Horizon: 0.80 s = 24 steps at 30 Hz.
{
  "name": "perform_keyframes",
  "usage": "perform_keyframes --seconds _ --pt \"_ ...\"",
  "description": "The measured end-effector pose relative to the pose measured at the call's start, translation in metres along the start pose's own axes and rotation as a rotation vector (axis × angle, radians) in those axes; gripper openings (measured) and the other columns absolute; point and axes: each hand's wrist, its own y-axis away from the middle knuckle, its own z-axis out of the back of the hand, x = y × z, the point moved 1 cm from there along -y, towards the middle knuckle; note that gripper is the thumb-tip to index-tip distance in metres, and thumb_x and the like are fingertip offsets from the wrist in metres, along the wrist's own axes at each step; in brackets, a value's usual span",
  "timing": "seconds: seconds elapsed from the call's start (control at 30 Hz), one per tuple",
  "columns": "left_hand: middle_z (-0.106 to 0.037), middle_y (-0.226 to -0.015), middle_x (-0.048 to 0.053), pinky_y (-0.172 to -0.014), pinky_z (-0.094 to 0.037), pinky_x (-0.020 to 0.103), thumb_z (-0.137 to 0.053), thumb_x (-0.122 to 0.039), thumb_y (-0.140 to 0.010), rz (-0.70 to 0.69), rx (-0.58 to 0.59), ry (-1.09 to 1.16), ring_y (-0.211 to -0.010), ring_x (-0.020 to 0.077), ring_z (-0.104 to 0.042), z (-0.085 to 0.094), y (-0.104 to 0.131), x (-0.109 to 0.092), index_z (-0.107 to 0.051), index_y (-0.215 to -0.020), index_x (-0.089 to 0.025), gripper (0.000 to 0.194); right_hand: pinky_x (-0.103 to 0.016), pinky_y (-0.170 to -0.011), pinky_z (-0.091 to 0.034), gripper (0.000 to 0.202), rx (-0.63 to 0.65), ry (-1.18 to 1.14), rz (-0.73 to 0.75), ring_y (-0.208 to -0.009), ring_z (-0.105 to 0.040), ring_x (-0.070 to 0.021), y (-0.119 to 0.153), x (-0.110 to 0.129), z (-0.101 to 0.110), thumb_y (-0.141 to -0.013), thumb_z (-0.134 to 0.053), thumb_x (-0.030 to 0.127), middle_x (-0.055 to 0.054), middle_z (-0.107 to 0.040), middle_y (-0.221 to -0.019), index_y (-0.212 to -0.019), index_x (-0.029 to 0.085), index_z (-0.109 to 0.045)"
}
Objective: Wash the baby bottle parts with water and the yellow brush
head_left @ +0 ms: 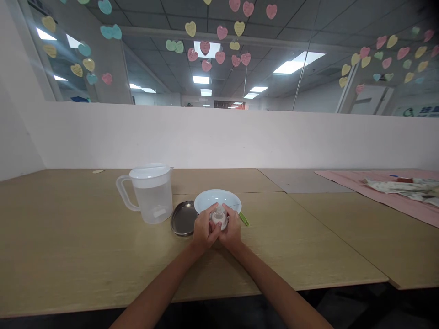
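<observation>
My left hand (205, 228) and my right hand (232, 229) are together, fingers closed around a baby bottle nipple (219, 214) with a clear tip and a white collar. Both thumbs press near its lower side, and the fingers hide its edges. Just behind the hands is a white bowl (215, 195), its front part covered by them. To the left of my left hand lies a round metal dish (184, 219). A green handle (244, 219) sticks out from the bowl's right side; what it belongs to is hidden.
A translucent lidded pitcher (152, 201) stands at the left of the metal dish, its handle facing left. At far right, a pink cloth (350, 180) bears a crumpled patterned fabric (401, 188). The wooden table (85, 256) meets a white wall (222, 137) below a window.
</observation>
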Motion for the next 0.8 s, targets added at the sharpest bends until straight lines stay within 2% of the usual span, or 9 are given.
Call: perform_keyframes --seconds 0.33,0.5,0.57,0.63,0.8 --pt "-0.059 -0.116 0.013 -0.086 -0.045 0.035 -0.042 -0.036 -0.085 0.003 0.053 0.058 -0.099 0.0219 -0.057 0.003 0.000 0.000 -0.041 -0.129 -0.015 0.049 -0.039 -0.069 -0.047 0.059 0.030 0.003 -0.011 -0.077 -0.057 -0.0225 -0.001 -0.001 0.002 -0.078 -0.053 0.048 -0.011 -0.060 -0.094 -0.126 0.015 -0.041" --pt "-0.061 -0.107 0.012 -0.084 -0.046 0.037 -0.043 -0.048 -0.083 -0.011 0.124 0.118 -0.094 0.0225 -0.058 0.004 0.001 0.006 -0.022 -0.141 -0.012 0.071 -0.038 -0.071 -0.045 0.045 0.102 -0.067 0.017 -0.076 -0.055 -0.0197 -0.005 -0.003 0.013 -0.086 -0.042 0.040 -0.009 -0.061 -0.092 -0.124 0.016 -0.045" --pt "-0.062 -0.103 0.012 -0.083 -0.046 0.037 -0.047 -0.051 -0.080 -0.019 0.136 0.078 -0.092 0.0233 -0.059 0.004 0.001 0.008 -0.019 -0.142 -0.011 0.079 -0.036 -0.070 -0.045 0.042 0.098 -0.093 -0.027 -0.074 -0.053 -0.0188 -0.006 -0.004 0.017 -0.088 -0.038 0.036 -0.007 -0.060 -0.086 -0.124 0.015 -0.046" --pt "-0.061 -0.108 0.014 -0.084 -0.046 0.038 -0.050 -0.049 -0.078 -0.030 0.141 -0.003 -0.094 0.0243 -0.058 0.003 0.000 0.007 -0.021 -0.141 -0.011 0.079 -0.036 -0.070 -0.045 0.042 0.104 -0.126 -0.048 -0.073 -0.053 -0.0186 -0.008 -0.004 0.020 -0.088 -0.037 0.037 -0.005 -0.059 -0.080 -0.123 0.015 -0.048" --pt "-0.058 -0.118 0.016 -0.084 -0.047 0.038 -0.054 -0.040 -0.074 -0.047 0.100 -0.119 -0.096 0.0251 -0.059 -0.003 0.003 0.008 -0.025 -0.139 -0.011 0.077 -0.034 -0.069 -0.046 0.044 0.133 -0.157 -0.054 -0.074 -0.054 -0.0186 -0.011 -0.004 0.019 -0.082 -0.049 0.045 -0.006 -0.061 -0.085 -0.115 0.016 -0.054"
